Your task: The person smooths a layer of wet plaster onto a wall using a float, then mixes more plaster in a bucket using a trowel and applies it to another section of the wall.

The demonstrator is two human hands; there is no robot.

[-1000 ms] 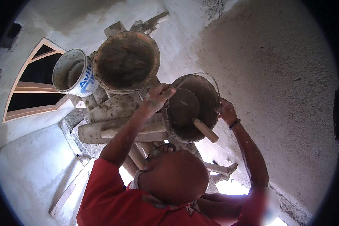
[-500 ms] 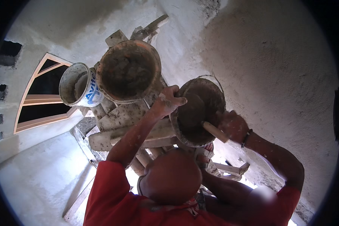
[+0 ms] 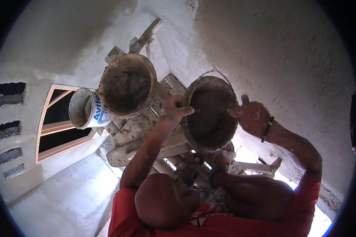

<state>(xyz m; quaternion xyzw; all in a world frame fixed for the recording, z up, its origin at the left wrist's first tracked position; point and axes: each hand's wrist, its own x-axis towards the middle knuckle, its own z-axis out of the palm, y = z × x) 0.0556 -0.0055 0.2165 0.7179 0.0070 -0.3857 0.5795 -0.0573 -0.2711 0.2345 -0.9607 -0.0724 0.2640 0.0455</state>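
A mortar-crusted bucket [image 3: 201, 146], its wire handle sticking up at the far side, stands in front of me. Dark wet mortar [image 3: 210, 114] fills part of it. My left hand [image 3: 171, 113] is closed on the left rim, thumb lying over the edge. My right hand [image 3: 255, 118] is at the right rim, fingers curled against or over it and thumb raised. Whether it grips the rim or a tool handle is hidden. The round tool with a wooden handle seen earlier does not show now.
Left of the bucket stands a larger round tub [image 3: 102, 96] of lumpy mortar, beside a white plastic bucket [image 3: 101, 114]. Dirty planks [image 3: 136, 130] lie under them. My sandalled foot [image 3: 224, 158] is close below the bucket. A plastered wall [image 3: 292, 67] rises right; a wooden window frame [image 3: 53, 128] is left.
The wooden handle and round tool head in the bucket have gone from sight. My right hand has shifted up to the right rim. My left hand stays on the left rim.
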